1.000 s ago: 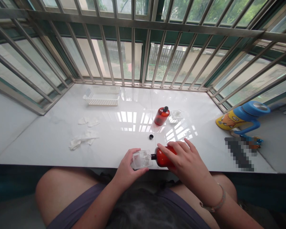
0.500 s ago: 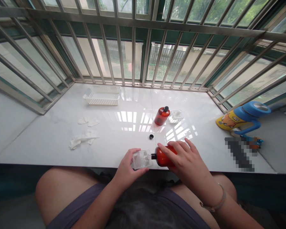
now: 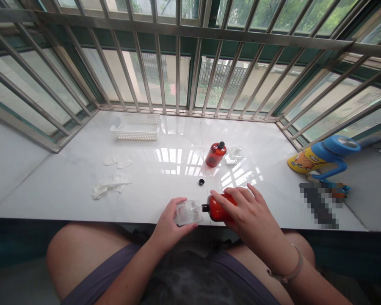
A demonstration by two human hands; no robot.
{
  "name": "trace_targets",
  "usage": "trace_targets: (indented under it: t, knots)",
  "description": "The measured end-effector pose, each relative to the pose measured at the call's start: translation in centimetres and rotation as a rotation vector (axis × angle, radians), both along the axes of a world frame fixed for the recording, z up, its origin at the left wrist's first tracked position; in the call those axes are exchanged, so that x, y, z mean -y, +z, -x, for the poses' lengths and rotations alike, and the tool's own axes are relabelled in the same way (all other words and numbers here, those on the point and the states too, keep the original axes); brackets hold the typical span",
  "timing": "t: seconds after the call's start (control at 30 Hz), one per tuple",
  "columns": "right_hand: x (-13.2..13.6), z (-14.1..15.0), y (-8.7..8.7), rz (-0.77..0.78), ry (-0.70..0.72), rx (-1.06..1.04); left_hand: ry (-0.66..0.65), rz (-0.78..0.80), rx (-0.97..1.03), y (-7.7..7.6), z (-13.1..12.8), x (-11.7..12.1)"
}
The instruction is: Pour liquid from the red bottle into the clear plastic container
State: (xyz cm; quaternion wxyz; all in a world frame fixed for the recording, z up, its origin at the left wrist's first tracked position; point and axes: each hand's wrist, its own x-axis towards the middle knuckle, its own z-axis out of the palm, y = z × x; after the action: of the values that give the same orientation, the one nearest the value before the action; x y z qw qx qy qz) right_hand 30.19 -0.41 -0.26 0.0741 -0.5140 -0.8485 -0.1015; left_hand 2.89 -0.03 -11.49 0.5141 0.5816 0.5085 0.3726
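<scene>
At the counter's front edge my left hand [image 3: 171, 222] is closed around a small clear square bottle [image 3: 189, 212]. My right hand [image 3: 246, 212] grips a red bottle [image 3: 217, 208], tilted on its side with its uncapped black-threaded neck pointing left. That neck meets or nearly meets the mouth of the clear bottle; whether liquid is flowing I cannot tell. A small black cap [image 3: 201, 182] lies on the counter just beyond the two bottles. Farther back stands a second red bottle [image 3: 216, 155] with a black cap on.
Beside the standing bottle lies a clear plastic container [image 3: 234, 155]. A white perforated basket [image 3: 136, 134] sits at the back left, with crumpled white tissues [image 3: 111, 186] nearer. At right are a blue-and-yellow flask [image 3: 320, 154] and a blurred-out item [image 3: 320, 207]. Metal bars [image 3: 178, 67] line the window.
</scene>
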Motion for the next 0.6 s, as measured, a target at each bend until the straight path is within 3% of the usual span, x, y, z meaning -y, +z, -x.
trace_targets:
  t: [0.6]
  knots:
    - [0.1,-0.17,-0.05,-0.002,0.008,0.016,-0.031,0.02,-0.014,-0.5,0.16,-0.21]
